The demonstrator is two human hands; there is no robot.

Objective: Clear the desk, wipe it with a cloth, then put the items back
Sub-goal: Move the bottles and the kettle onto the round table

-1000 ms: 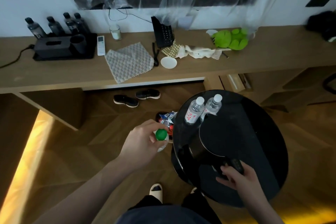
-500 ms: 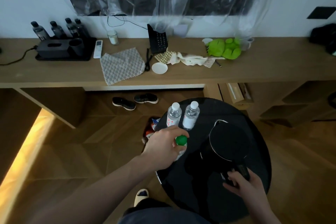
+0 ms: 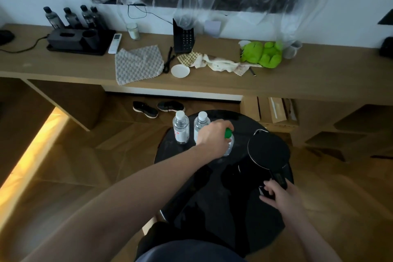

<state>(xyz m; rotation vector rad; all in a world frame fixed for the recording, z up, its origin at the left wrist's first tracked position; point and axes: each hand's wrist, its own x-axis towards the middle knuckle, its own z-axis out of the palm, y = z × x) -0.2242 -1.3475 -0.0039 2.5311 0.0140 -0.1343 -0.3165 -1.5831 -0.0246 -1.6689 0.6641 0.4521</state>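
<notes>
We see the left hand (image 3: pixel 212 137) curled round a clear green-capped bottle (image 3: pixel 229 142), which stands upright on the round black side table (image 3: pixel 212 193), just right of 2 white-capped water bottles (image 3: pixel 181 127) that stand side by side near the table's far left edge. The right hand (image 3: pixel 280 195) grips the handle of a black kettle (image 3: pixel 268 150), fingers wrapped round it; we cannot tell whether the kettle's base touches the table. The 2 hands are well apart, each clamped on its own thing.

Beyond the table runs the long wooden bench (image 3: pixel 63 70). On it we find a grey textured cloth (image 3: pixel 138 65) hanging slightly over the front edge, a small white dish (image 3: pixel 180 71) just right of it, a black phone (image 3: pixel 183 37) standing behind, a crumpled pale cloth (image 3: pixel 217 62), and a green plush toy (image 3: pixel 262 54). At the left end sits a black tray (image 3: pixel 80 50) with 4 dark bottles (image 3: pixel 71 17) behind it, a white remote (image 3: pixel 115 43) beside it, and a glass (image 3: pixel 133 31) near the wall. A pair of black shoes (image 3: pixel 158 107) lies on the floor under the bench.
</notes>
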